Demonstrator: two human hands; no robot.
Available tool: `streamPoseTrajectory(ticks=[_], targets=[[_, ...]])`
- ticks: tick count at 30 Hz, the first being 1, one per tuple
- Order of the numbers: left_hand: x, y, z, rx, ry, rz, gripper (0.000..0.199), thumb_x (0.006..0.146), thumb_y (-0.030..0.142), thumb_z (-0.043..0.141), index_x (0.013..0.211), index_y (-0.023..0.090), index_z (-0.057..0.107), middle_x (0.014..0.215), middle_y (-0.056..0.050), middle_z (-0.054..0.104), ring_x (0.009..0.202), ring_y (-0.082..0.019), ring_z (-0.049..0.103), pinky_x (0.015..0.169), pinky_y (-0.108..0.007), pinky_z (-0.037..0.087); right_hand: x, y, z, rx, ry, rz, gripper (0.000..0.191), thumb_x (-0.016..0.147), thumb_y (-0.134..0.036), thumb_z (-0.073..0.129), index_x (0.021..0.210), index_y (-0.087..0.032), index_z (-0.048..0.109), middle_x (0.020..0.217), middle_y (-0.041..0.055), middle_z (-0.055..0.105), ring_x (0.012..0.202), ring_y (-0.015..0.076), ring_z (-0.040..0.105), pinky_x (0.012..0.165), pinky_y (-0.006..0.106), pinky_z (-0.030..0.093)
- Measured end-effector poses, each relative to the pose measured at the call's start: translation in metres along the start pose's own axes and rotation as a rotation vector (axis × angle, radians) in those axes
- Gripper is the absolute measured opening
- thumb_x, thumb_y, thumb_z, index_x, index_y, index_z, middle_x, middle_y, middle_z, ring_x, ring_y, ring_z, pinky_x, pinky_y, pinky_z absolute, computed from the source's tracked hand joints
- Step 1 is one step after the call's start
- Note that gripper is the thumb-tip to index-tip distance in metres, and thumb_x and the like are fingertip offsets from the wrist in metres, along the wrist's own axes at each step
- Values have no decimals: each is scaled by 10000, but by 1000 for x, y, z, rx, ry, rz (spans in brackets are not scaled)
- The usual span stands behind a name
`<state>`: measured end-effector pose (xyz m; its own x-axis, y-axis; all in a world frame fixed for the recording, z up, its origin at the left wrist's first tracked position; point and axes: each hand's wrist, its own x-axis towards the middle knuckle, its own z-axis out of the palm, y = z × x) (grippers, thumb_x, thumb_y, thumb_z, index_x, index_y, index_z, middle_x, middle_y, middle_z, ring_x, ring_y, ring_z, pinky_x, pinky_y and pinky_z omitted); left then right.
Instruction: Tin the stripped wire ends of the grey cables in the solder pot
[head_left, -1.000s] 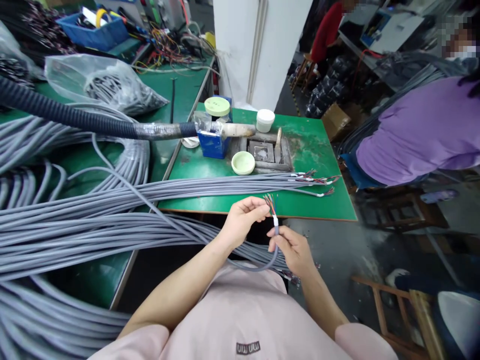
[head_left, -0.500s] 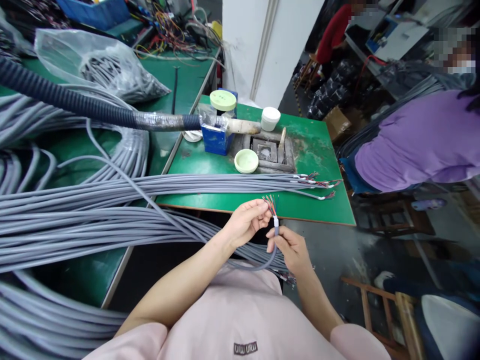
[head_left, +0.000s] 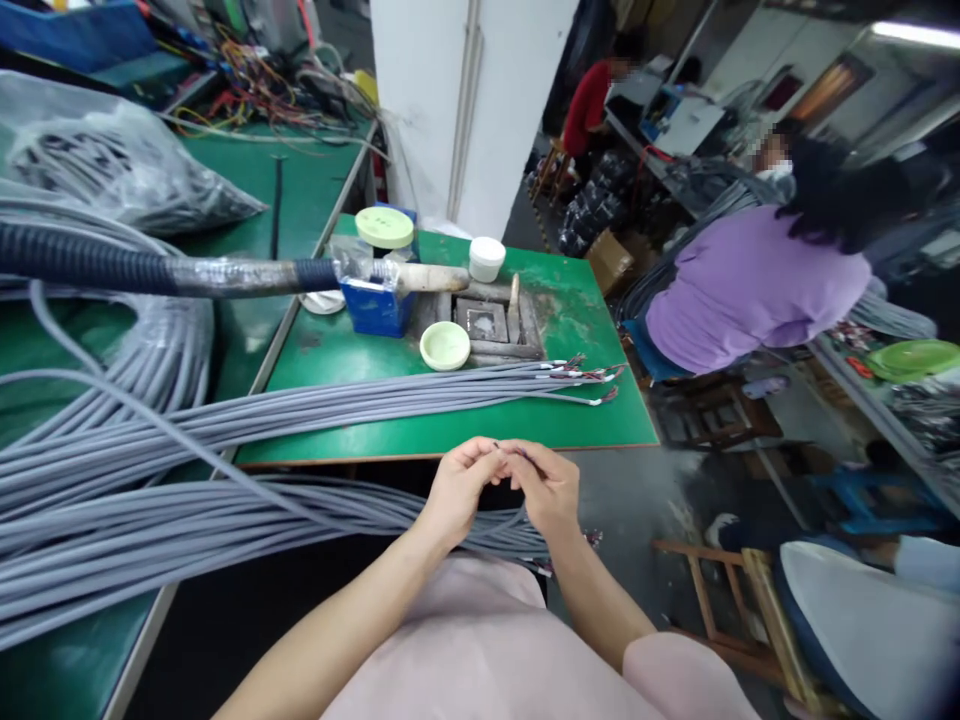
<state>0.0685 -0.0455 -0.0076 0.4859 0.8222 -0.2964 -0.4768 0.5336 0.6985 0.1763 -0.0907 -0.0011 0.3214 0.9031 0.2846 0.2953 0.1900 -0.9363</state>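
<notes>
My left hand [head_left: 459, 488] and my right hand [head_left: 553, 485] meet in front of my body, just off the near edge of the green table. Both are closed, fingertips pinched together on thin wire ends [head_left: 529, 459]. Only small dark bits of the wires show; the grey cable they belong to is mostly hidden by the hands. Below and left of my hands runs a bundle of grey cables [head_left: 315, 510]. Beyond them, on the table, lies another grey cable bundle [head_left: 420, 388] with stripped, multicoloured wire ends [head_left: 577, 372] and white bands.
A recessed metal pot [head_left: 484, 322] sits in the table [head_left: 360, 425], near a pale green dish [head_left: 445, 346], a white tub [head_left: 487, 258] and a blue box [head_left: 375, 307]. A black hose [head_left: 90, 262] crosses from the left. A person in purple [head_left: 742, 290] sits at right, near a wooden stool [head_left: 720, 600].
My right hand has moved up from the cable's jacket to the wire ends beside my left hand. The view has shifted right, and the coloured wires are now mostly covered by fingers.
</notes>
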Motion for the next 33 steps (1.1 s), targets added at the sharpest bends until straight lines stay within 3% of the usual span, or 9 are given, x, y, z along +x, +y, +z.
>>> streamPoseTrajectory(ticks=[3, 8, 13, 21, 28, 33], targets=[[0, 1, -1, -19, 10, 5, 211, 658, 299, 752, 611, 144, 616, 570, 28, 594, 534, -52, 491, 551, -170, 402, -2, 2, -2, -7, -22, -113, 157, 874, -229, 570, 918, -239, 720, 659, -10, 645, 580, 109, 587, 565, 240, 485], [-4, 8, 0, 144, 59, 183, 178, 678, 302, 751, 643, 156, 656, 640, 5, 632, 600, -85, 549, 618, -201, 460, -3, 4, -6, -197, 75, -127, 110, 859, -229, 587, 888, -214, 692, 786, 22, 698, 702, 137, 642, 663, 259, 525], [-5, 12, -6, 361, 93, 355, 117, 722, 292, 722, 700, 180, 700, 640, 2, 613, 626, -112, 552, 640, -231, 474, 4, -3, -3, -279, 13, -163, 106, 878, -220, 558, 884, -219, 664, 815, 33, 696, 748, 149, 640, 688, 271, 518], [-1, 13, -22, 430, 118, 460, 78, 763, 263, 696, 754, 186, 711, 707, -9, 635, 672, -117, 572, 669, -227, 465, 16, -6, 8, -285, -83, -218, 102, 884, -197, 548, 883, -224, 647, 822, 36, 681, 758, 151, 618, 693, 284, 496], [3, 13, -25, 220, 97, 310, 150, 754, 315, 710, 724, 173, 670, 710, -7, 654, 679, -114, 586, 688, -225, 488, 17, -8, 20, -36, -25, -224, 82, 876, -187, 554, 876, -226, 626, 797, 32, 630, 741, 148, 593, 650, 285, 480], [3, 18, -25, 206, 104, 313, 174, 722, 328, 736, 701, 169, 669, 684, -6, 645, 656, -116, 581, 659, -224, 490, 25, -11, 19, -124, -100, -189, 57, 846, -235, 598, 793, -220, 582, 727, 5, 593, 679, 133, 560, 624, 272, 457]])
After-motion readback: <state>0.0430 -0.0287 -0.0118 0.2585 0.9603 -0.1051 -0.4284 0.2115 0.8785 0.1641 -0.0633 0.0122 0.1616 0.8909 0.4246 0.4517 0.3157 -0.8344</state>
